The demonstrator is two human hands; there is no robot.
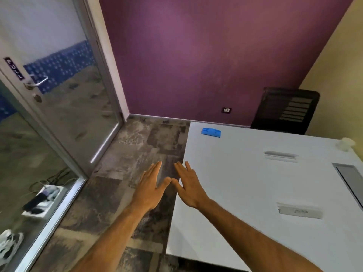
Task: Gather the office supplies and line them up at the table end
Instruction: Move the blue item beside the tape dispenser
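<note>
A white table (225, 203) fills the right half of the view. Near its far left corner lies a blue plastic block (211, 132). A pale grey bar (280, 155) rests further right, and a flat white box with faint lettering (300, 212) lies nearer to me. A small whitish tape roll (346, 144) sits at the far right edge. My left hand (151, 188) hovers flat over the floor beside the table's left edge. My right hand (187, 186) is stretched flat over that edge, thumb tips almost touching. Both hands hold nothing.
A black mesh chair (286, 110) stands behind the table's far end against the purple wall. A glass door (64, 91) with a metal handle is on the left, with cables and shoes behind it. A grey cable slot (351, 179) is set into the table at right.
</note>
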